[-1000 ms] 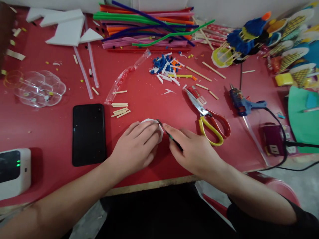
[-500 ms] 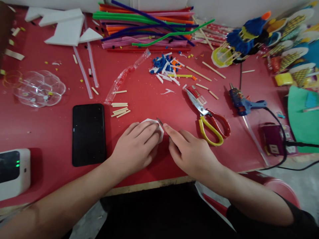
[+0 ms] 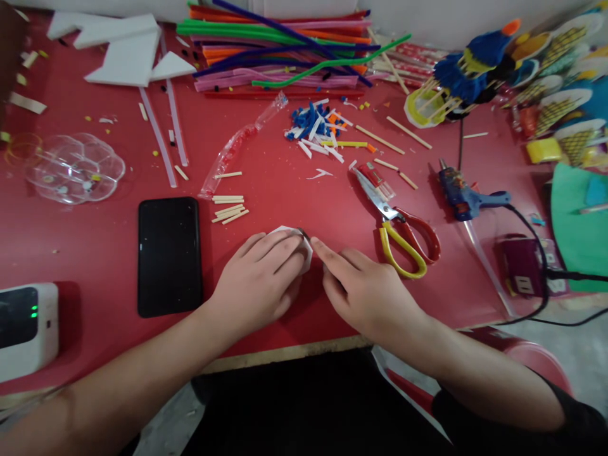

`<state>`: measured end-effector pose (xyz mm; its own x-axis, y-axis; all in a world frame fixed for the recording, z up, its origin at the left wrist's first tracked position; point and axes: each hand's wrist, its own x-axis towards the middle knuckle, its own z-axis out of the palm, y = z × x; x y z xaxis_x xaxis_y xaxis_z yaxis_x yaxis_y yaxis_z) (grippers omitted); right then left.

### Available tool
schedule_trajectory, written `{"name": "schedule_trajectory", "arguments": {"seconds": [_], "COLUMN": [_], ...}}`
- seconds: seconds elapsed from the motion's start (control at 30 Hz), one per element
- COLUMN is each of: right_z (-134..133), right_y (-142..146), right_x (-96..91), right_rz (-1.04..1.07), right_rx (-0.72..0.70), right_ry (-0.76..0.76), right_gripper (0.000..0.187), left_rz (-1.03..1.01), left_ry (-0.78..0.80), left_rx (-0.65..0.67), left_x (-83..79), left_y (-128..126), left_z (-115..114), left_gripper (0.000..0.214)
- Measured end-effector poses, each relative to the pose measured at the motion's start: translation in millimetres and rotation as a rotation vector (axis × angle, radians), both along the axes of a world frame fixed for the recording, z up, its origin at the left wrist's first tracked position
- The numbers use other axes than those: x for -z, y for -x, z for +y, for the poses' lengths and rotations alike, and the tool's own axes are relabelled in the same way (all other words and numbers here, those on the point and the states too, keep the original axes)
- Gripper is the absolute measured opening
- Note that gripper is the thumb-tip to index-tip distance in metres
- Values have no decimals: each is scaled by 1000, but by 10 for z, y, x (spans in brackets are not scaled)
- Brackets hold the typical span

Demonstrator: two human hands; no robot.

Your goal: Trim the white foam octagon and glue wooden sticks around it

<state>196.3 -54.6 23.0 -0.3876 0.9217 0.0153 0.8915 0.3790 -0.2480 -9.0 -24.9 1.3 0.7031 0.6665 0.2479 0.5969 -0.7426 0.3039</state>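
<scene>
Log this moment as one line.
left hand: on white piece | right hand: holding thin blade at piece's edge | scissors: on table, unheld

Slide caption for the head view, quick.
Left hand over a white piece on the red table, right hand holding a knife at the piece's edge.

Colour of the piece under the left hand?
White; the piece shows in the head view.

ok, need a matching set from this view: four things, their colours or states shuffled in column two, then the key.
Column 1
1. left hand
2. right hand
3. scissors
4. glue gun

Column 2
A. part red, part yellow
B. fingers over a white piece
C. mostly blue
D. holding a dark blade

Pairs: 1-B, 2-D, 3-A, 4-C
</scene>
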Motion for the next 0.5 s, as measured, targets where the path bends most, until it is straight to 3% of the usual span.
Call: {"name": "schedule_trajectory", "arguments": {"seconds": [0.5], "right_z": [109], "right_y": [3], "right_x": [-82], "right_rz": [-94], "right_rx": [-57], "right_ry": [103], "right_gripper": [53], "left_rz": [-8], "left_ry": [15], "left_rx": [-32], "left_x": [-11], "left_y": [-7], "left_z": [-28], "left_gripper": [29]}}
